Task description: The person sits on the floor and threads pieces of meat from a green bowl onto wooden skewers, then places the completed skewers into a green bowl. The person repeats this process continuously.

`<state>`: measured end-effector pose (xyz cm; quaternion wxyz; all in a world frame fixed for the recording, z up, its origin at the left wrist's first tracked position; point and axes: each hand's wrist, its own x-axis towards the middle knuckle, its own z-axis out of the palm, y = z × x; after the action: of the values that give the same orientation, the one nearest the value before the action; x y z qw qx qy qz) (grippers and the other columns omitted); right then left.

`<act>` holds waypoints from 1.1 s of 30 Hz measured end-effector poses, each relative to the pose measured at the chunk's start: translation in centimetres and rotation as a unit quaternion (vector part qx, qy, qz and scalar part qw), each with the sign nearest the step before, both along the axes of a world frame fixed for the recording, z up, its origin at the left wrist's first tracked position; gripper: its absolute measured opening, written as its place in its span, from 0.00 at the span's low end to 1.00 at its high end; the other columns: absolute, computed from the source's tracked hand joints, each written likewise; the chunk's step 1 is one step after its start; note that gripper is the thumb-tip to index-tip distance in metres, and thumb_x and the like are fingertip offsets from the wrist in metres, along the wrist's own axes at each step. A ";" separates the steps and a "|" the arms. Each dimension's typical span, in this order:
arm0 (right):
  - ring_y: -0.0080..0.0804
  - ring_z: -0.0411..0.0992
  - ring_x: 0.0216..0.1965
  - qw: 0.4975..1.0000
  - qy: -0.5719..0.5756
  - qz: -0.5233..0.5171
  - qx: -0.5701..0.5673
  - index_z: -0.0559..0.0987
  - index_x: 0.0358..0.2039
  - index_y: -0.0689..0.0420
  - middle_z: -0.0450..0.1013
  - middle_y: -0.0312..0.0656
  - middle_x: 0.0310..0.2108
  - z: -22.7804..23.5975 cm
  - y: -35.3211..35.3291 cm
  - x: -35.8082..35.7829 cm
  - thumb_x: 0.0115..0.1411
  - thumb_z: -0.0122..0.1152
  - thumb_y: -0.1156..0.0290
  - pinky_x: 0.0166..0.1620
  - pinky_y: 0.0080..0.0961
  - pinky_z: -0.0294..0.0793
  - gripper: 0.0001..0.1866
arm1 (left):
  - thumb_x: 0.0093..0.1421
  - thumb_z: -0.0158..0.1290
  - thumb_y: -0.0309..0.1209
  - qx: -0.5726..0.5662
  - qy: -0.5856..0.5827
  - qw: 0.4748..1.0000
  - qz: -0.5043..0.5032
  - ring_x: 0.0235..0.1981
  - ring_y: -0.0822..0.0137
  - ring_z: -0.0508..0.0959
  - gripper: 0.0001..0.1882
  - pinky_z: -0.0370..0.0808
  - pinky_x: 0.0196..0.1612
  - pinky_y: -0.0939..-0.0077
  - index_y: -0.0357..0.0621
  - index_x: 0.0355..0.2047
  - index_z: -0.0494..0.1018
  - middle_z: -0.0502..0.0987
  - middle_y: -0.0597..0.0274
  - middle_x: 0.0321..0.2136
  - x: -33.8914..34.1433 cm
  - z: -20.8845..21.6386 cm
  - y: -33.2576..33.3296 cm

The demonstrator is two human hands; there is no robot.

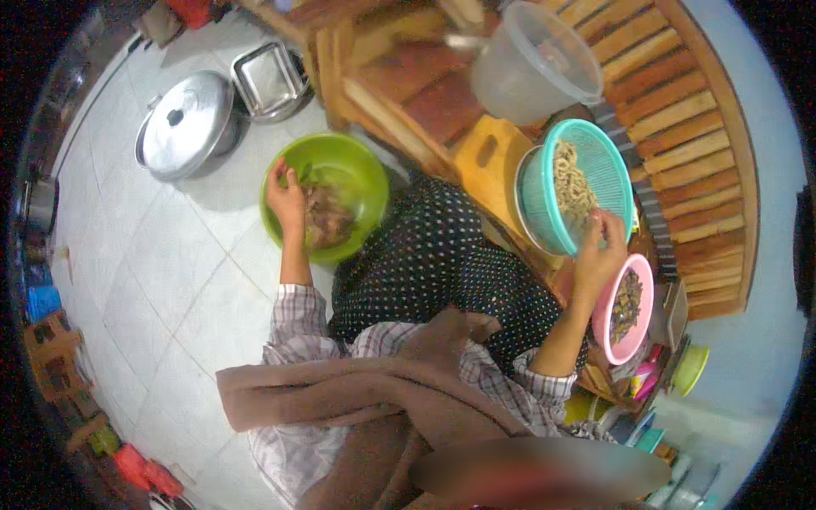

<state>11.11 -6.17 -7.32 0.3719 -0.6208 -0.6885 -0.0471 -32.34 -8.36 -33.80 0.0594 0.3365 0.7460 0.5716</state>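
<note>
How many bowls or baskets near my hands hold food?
3: the green bowl under your left hand, the teal basket at your right hand, and the pink bowl beside your right forearm. Others may be hidden.

No words or numbers can be read. A small pink and yellow packet is too tiny and blurry to tell if it has any letters on it.
</note>
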 end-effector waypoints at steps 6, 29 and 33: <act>0.49 0.73 0.39 0.999 0.018 -0.029 -0.014 0.80 0.31 0.64 0.74 0.51 0.35 -0.6 -0.1 0.8 0.60 0.54 0.69 0.45 0.35 0.71 0.11 | 0.64 0.50 0.28 0.133 -0.238 0.954 -0.122 0.37 0.71 0.75 0.16 0.76 0.33 0.80 0.39 0.52 0.70 0.73 0.57 0.47 6.7 11.5 5.7; 0.44 0.77 0.32 0.987 -0.033 -0.116 -0.102 0.80 0.34 0.65 0.77 0.53 0.27 -0.5 2.7 11.5 0.55 0.60 0.65 0.35 0.37 0.74 0.14 | 0.59 0.56 0.33 0.167 0.143 0.792 -0.570 0.36 0.67 0.79 0.17 0.76 0.41 0.74 0.41 0.48 0.74 0.80 0.55 0.39 26.0 36.2 11.6; 0.59 0.75 0.32 0.966 -0.116 -0.110 -0.202 0.78 0.25 0.68 0.74 0.62 0.28 -5.0 2.3 12.2 0.52 0.59 0.66 0.38 0.50 0.73 0.15 | 0.57 0.56 0.37 0.132 0.253 0.772 -0.568 0.35 0.58 0.80 0.17 0.76 0.42 0.66 0.45 0.46 0.76 0.80 0.51 0.37 26.3 35.7 13.7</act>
<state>23.34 -3.84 -12.32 0.1486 -0.7451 -0.6499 -0.0190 -6.08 5.35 1.91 0.1368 0.8361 0.3241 0.4209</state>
